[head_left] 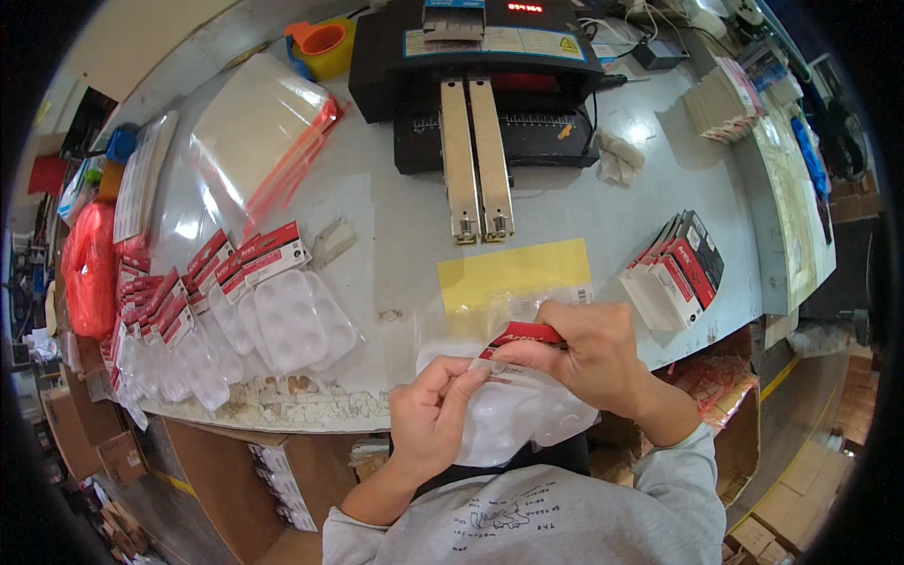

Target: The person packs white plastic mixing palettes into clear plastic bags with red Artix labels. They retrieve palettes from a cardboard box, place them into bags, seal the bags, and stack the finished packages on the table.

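Both my hands work on a white plastic paint palette (499,419) in a clear bag, over the table's front edge. My left hand (428,414) pinches the upper left of the bag between thumb and fingers. My right hand (603,363) is closed around a folded red and white header card (529,331) at the bag's top. Just beyond my hands lies a yellow sheet (513,268), partly under clear plastic. To the right stands a stack of red, white and black header cards (669,273).
Bagged palettes with red cards (292,320) overlap along the left front. Behind them lies a pile of clear bags (259,132). A black machine (386,71) with two metal bars (476,155) fills the back middle. A tape dispenser (330,47) and crumpled tissue (621,158) flank it.
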The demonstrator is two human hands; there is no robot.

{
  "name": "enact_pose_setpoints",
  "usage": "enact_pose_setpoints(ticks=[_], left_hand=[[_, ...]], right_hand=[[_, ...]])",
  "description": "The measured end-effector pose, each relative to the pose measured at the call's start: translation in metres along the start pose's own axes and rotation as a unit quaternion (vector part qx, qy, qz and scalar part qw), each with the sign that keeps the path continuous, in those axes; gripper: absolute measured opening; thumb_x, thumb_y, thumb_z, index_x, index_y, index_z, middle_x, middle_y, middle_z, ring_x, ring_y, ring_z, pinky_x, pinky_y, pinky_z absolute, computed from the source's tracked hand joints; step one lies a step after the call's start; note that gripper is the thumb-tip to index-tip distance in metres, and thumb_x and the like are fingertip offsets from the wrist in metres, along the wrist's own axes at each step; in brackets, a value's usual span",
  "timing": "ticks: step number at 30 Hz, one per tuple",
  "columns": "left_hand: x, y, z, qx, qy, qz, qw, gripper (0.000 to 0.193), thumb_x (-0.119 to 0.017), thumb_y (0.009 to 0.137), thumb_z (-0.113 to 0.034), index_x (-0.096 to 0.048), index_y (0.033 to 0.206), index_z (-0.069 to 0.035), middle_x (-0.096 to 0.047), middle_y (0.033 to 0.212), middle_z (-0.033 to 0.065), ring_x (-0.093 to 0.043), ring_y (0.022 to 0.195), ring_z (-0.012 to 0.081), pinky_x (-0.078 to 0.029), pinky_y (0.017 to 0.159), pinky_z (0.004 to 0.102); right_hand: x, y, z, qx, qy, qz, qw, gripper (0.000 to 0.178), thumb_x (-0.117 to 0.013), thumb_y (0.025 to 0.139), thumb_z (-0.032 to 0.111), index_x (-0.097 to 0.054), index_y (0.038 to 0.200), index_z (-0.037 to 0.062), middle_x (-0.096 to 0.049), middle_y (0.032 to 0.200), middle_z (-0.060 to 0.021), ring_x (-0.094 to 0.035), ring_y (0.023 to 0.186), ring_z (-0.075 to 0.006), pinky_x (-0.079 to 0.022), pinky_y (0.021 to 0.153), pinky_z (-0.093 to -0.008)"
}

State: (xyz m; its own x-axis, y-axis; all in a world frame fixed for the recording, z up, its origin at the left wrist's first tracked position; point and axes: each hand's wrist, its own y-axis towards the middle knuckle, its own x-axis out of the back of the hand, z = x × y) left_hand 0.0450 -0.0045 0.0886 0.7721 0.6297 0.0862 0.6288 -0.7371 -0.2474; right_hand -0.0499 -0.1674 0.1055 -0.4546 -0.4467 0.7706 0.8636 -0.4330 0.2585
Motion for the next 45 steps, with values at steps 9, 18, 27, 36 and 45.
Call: enact_pose_setpoints(ticks=[9, 18, 27, 36, 45], left_hand=[[0.008, 0.015, 0.017, -0.035, -0.011, -0.128, 0.991, 0.017, -0.058, 0.091, -0.014, -0.064, 0.088, 0.002, -0.054, 0.067, -0.0065, -0.043, 0.060, 0.0025, -0.034, 0.052, 0.0177], [0.010, 0.025, 0.023, -0.010, 0.030, -0.107, 0.994, 0.024, -0.050, 0.094, -0.017, -0.056, 0.080, 0.001, -0.050, 0.067, -0.0008, -0.041, 0.065, 0.0064, -0.036, 0.058, 0.0227], [-0.001, 0.108, 0.052, -0.029, 0.062, -0.126, 0.990, 0.028, -0.043, 0.097, -0.020, -0.046, 0.077, 0.000, -0.045, 0.065, 0.0054, -0.040, 0.064, 0.0116, -0.038, 0.061, 0.0269], [0.015, 0.101, 0.051, -0.030, 0.164, -0.146, 0.975, 0.025, -0.044, 0.096, -0.018, -0.050, 0.081, 0.001, -0.051, 0.069, 0.0086, -0.048, 0.066, 0.0207, -0.040, 0.064, 0.0334], [0.002, 0.022, 0.004, -0.196, 0.432, -0.089, 0.876, 0.033, -0.071, 0.074, -0.023, -0.056, 0.094, -0.001, -0.042, 0.117, 0.0196, -0.039, 0.111, 0.0379, -0.033, 0.092, 0.0452]], right_hand=[[0.018, 0.001, -0.020, -0.358, 0.272, 0.200, 0.871, 0.023, -0.068, 0.083, 0.021, -0.067, 0.089, -0.0010, -0.065, 0.070, -0.0079, -0.060, 0.054, -0.0110, -0.047, 0.048, -0.0251], [-0.003, -0.021, -0.035, -0.399, 0.499, 0.171, 0.750, 0.016, -0.061, 0.085, 0.012, -0.062, 0.081, -0.0026, -0.063, 0.070, -0.0076, -0.061, 0.057, -0.0122, -0.049, 0.051, -0.0240], [-0.045, 0.028, -0.070, -0.377, 0.531, -0.003, 0.759, 0.016, -0.060, 0.085, 0.014, -0.062, 0.084, -0.0013, -0.062, 0.072, -0.0075, -0.061, 0.059, -0.0133, -0.050, 0.055, -0.0241], [-0.020, 0.028, -0.066, -0.316, 0.362, 0.053, 0.875, 0.027, -0.064, 0.084, 0.016, -0.060, 0.098, -0.0067, -0.065, 0.086, -0.0143, -0.065, 0.074, -0.0175, -0.053, 0.066, -0.0283], [0.090, -0.077, -0.163, -0.225, -0.123, -0.081, 0.963, 0.096, -0.085, 0.049, 0.035, -0.045, 0.130, 0.0012, -0.046, 0.134, -0.0196, -0.047, 0.121, -0.0341, -0.034, 0.101, -0.0360]])
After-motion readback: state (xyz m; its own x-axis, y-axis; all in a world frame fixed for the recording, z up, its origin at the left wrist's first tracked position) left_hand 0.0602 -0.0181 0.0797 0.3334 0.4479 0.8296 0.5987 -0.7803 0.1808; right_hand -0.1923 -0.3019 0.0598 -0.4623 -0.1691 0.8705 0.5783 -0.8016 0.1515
